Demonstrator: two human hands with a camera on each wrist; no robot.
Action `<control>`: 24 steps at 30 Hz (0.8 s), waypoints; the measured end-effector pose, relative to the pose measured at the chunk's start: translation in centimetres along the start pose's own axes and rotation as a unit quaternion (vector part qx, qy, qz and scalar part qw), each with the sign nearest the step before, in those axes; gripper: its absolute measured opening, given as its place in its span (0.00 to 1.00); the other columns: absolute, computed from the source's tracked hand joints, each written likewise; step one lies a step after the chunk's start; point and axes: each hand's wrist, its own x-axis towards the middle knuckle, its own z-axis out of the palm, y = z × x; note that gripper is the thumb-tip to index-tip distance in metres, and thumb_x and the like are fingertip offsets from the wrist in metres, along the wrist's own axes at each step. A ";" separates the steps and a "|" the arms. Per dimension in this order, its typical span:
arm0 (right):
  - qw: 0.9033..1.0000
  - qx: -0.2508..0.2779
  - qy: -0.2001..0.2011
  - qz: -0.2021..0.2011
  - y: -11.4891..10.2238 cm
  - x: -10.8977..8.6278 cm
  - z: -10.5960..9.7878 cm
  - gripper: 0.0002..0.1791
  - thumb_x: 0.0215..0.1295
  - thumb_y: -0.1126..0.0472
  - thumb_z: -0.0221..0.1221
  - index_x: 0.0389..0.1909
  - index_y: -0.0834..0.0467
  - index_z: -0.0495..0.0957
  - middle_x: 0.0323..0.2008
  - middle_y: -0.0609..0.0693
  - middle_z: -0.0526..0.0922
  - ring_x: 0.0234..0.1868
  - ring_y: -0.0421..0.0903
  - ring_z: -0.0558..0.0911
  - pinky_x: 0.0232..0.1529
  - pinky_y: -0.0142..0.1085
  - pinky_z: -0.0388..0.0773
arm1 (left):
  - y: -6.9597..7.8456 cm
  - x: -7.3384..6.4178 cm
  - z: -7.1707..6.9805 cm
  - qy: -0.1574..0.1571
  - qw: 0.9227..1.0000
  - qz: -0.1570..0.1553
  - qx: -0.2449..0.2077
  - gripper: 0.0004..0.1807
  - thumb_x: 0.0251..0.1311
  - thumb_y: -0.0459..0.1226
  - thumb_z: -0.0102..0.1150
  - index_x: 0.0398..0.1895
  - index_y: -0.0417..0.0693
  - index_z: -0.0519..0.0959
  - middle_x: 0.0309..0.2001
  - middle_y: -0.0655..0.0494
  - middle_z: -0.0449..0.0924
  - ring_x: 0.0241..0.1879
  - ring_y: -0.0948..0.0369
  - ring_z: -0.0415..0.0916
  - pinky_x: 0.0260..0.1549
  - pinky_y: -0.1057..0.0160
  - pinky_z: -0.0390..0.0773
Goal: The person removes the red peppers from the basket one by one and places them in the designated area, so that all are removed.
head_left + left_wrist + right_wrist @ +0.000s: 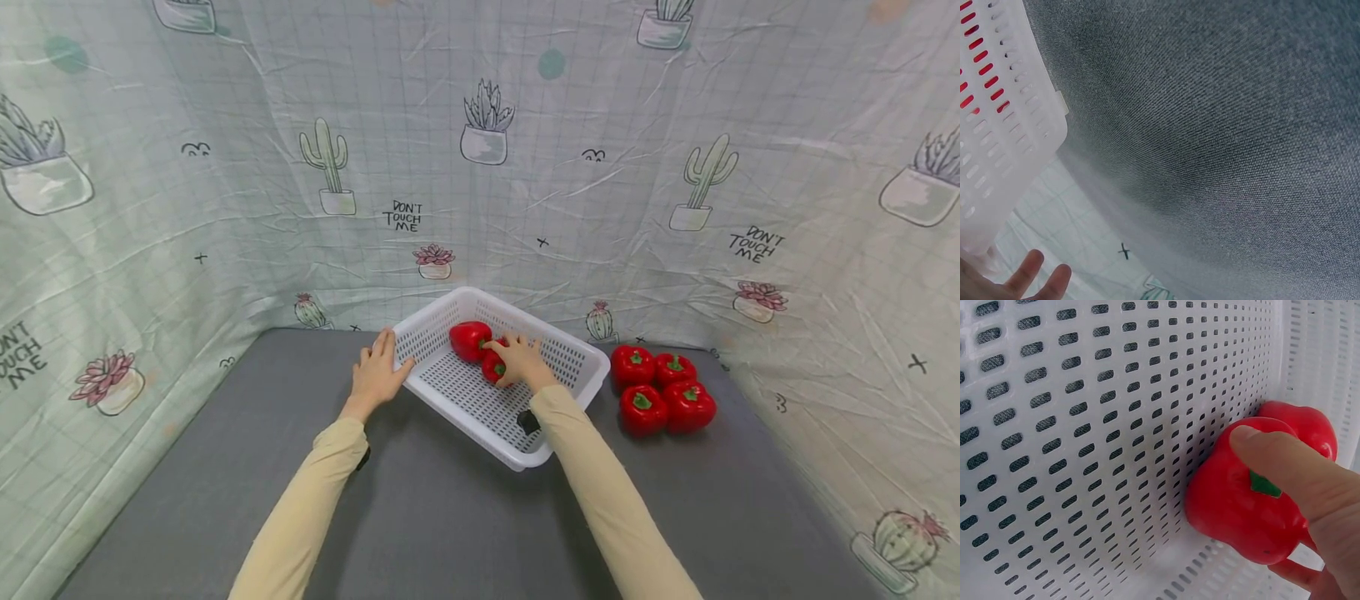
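Observation:
A white perforated plastic basket [442,404] stands at an angle on the grey table. My left hand [375,372] holds its left corner, thumb and fingers at the rim; two fingertips [1054,284] stick out past the wall in the left wrist view. Inside the basket, my right hand [519,360] grips a red bell pepper [1235,500], its thumb lying across the top beside the green stem. That pepper sits close against another red bell pepper [468,340], which lies on its side. The rear of the gripped pepper is hidden by the hand.
Several red bell peppers [643,410] stand grouped on the table, just right of the basket. A patterned cloth [525,208] hangs behind and along both sides of the grey table [450,525]. A small black object [528,422] shows beside the right sleeve.

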 end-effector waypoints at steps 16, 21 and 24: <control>0.999 -0.040 -0.012 0.021 0.8 2.1 1.7 0.47 0.37 0.58 0.70 0.62 0.38 0.59 0.57 0.60 0.60 0.59 0.57 0.60 0.56 0.56 0.57 | 0.0 -0.1 0.0 -0.001 1.000 0.004 -0.004 0.40 0.61 0.54 0.39 0.69 0.42 0.45 0.70 0.45 0.43 0.57 0.38 0.54 0.48 0.36 0.59; 0.998 -0.057 -0.023 0.025 0.1 0.8 0.5 0.45 0.40 0.57 0.69 0.62 0.40 0.58 0.57 0.60 0.60 0.59 0.56 0.60 0.57 0.54 0.58 | 0.0 -0.1 0.1 0.000 1.000 0.003 -0.005 0.40 0.61 0.55 0.38 0.69 0.42 0.45 0.70 0.45 0.43 0.57 0.38 0.54 0.48 0.35 0.58; 0.997 -0.069 -0.014 0.014 -0.1 0.3 0.2 0.46 0.39 0.55 0.70 0.63 0.42 0.58 0.56 0.61 0.61 0.58 0.56 0.61 0.56 0.54 0.59 | -0.1 -0.1 0.1 0.000 1.000 0.003 -0.006 0.40 0.60 0.55 0.38 0.69 0.42 0.44 0.70 0.45 0.42 0.58 0.38 0.54 0.49 0.35 0.57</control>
